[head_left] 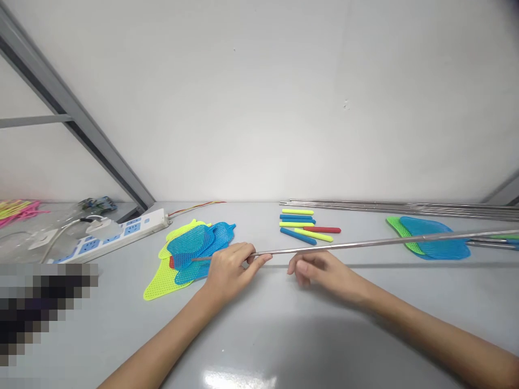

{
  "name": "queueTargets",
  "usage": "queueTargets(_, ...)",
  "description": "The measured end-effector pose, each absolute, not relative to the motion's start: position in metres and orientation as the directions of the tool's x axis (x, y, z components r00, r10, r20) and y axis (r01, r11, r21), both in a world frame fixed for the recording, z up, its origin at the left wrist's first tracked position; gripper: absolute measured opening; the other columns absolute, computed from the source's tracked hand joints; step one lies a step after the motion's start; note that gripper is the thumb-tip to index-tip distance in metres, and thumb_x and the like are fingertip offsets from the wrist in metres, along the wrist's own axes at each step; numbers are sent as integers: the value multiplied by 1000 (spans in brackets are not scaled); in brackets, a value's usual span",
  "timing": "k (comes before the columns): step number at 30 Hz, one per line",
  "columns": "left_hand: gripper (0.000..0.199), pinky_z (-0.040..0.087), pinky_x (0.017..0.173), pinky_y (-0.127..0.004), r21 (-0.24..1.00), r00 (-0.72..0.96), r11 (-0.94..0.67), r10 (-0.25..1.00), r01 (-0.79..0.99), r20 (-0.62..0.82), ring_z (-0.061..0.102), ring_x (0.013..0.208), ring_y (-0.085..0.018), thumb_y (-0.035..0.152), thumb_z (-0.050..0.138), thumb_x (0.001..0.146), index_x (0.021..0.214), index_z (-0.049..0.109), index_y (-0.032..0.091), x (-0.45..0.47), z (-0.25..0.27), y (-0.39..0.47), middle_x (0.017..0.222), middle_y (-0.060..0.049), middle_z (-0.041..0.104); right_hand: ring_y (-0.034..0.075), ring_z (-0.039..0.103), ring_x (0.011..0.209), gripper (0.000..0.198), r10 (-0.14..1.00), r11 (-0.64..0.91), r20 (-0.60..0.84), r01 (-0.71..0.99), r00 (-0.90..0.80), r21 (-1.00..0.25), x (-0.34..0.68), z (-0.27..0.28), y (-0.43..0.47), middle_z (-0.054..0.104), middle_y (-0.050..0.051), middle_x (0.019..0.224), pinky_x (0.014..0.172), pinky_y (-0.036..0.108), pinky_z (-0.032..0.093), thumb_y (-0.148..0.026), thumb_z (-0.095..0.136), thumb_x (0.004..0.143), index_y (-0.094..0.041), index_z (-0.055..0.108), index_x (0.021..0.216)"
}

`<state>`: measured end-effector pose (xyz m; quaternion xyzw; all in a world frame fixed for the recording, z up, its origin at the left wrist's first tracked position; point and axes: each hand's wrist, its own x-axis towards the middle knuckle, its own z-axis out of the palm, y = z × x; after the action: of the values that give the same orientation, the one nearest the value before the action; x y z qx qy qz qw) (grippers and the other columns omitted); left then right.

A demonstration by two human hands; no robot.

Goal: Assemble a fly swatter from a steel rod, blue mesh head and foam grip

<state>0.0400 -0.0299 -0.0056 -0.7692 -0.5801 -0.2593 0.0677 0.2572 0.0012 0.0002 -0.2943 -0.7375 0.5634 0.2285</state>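
My left hand is closed around a thin metal rod, near the rod's left end. The rod stretches right, slightly raised, past the picture's edge; its tip pokes out left over a pile of mesh fly swatter heads. In that pile lie blue heads and yellow-green heads, with a bit of red between them. My right hand hovers just below the rod, somewhat blurred, fingers loosely curled and apart, with nothing visible in them. Behind it lie several plastic handle tubes: blue, yellow and red.
Several bare metal rods lie along the wall at the back right. Fly swatters with blue and green heads rest at right, beneath the held rod. A power strip with cables and plastic bags occupies the left.
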Motion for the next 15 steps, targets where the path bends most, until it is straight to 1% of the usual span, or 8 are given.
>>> queueTargets(3,40,28,49,-21,167,256,-381,830,909,496,44,49,-9,48,45,79,54,46,16,40,-4,-31,50,2,48,11,46,57,47,730,131,34,91,-682,-987,257,-1,2,48,0,56,57,24,35,-48,30,85,-14,58,72)
queueTargets(6,46,26,46,-21,132,285,-391,827,911,486,41,45,-8,55,48,73,50,41,16,41,-4,-33,47,3,44,10,45,54,51,716,104,9,94,-698,-990,254,-4,-2,48,1,53,55,22,34,-48,30,86,-13,57,62)
queueTargets(8,51,23,45,-21,116,272,-362,843,925,463,38,42,-8,59,49,71,46,36,16,41,-5,-34,43,4,40,10,46,53,54,680,59,-32,97,-733,-994,251,-8,-7,50,1,53,54,21,34,-49,27,86,-12,57,62)
queueTargets(10,53,21,44,-21,111,270,-350,857,930,438,36,41,-7,60,47,71,44,33,16,40,-7,-35,41,4,38,9,45,51,55,650,13,-65,97,-757,-995,248,-13,-12,51,1,53,50,20,34,-50,24,87,-12,58,64)
queueTargets(13,52,21,44,-21,117,314,-386,864,915,393,37,41,-7,57,45,75,45,34,16,40,-9,-38,41,4,40,8,43,45,56,621,-31,-109,114,-776,-993,248,-18,-15,50,1,50,45,20,31,-51,23,86,-12,57,64)
queueTargets(15,50,21,43,-21,124,346,-412,866,903,361,38,40,-7,53,42,79,46,35,16,42,-11,-40,42,4,41,8,44,45,55,604,-45,-124,122,-788,-991,250,-17,-15,51,1,51,44,20,31,-51,23,86,-12,56,65)
